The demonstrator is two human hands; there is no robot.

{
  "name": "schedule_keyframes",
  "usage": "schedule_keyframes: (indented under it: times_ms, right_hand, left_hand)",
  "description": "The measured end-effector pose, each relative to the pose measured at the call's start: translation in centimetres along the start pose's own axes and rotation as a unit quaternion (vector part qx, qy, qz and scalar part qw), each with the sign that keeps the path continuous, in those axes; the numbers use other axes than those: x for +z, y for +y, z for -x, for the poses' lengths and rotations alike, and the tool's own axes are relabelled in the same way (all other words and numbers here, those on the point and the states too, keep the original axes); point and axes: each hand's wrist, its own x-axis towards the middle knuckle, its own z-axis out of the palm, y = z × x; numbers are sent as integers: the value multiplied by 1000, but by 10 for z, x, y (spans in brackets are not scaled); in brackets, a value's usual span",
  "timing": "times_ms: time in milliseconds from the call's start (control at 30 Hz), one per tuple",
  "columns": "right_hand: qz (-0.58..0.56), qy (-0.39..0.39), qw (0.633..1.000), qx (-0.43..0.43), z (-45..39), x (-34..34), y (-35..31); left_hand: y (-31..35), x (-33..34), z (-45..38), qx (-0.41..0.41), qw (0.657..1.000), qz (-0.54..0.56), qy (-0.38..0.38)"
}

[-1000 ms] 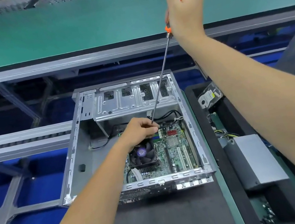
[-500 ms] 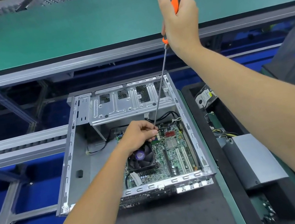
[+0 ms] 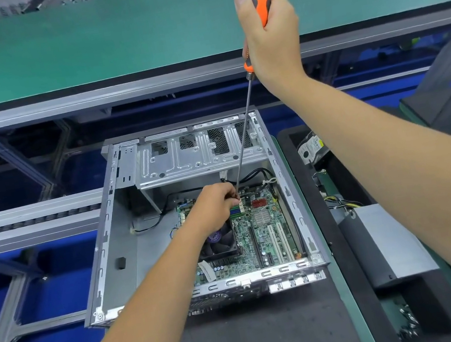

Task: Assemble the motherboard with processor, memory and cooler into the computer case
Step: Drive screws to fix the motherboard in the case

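Green conveyor belt (image 3: 75,46) behind, dark mat (image 3: 248,341) below. On the mat, open computer case (image 3: 106,252) with motherboard (image 3: 269,238) and cooler (image 3: 219,244) already inside. Compared with 1 second ago, almost nothing moved, only the view shifted. Right hand (image 3: 270,36) still wrapped around orange screwdriver (image 3: 260,1); left hand (image 3: 212,206) still pinching its tip at the board's far edge. Probably a mounting screw being driven.

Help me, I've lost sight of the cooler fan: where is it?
In the head view, the cooler fan sits on the motherboard's left side, partly under the left hand.
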Motion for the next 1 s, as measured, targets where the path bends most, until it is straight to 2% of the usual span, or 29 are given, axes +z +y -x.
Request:
schedule_keyframes:
  times_ms: [167, 233, 400, 500, 633, 800, 1000]
  right_hand:
    - [-16, -21, 1000, 2, 3, 1, -5]
    - [-26, -53, 998, 7, 1, -2, -6]
    - [-9, -252, 968, -8, -8, -16, -16]
    - [20, -326, 945, -26, -13, -26, -26]
    - [59, -374, 925, -36, -14, -37, -30]
    - [134, -415, 900, -18, -8, -46, -26]
    - [168, -432, 886, -17, 2, -49, -20]
  left_hand:
    - [1, 1, 0, 12, 1000, -20, -11]
    - [1, 1, -1, 13, 999, -34, -15]
    - [6, 4, -6, 29, 996, -70, -44]
    - [14, 8, -13, 46, 992, -87, -77]
    - [29, 19, -26, 53, 987, -116, -96]
    - [40, 39, -38, 10, 984, -157, -87]
    - [44, 60, -44, -22, 982, -175, -60]
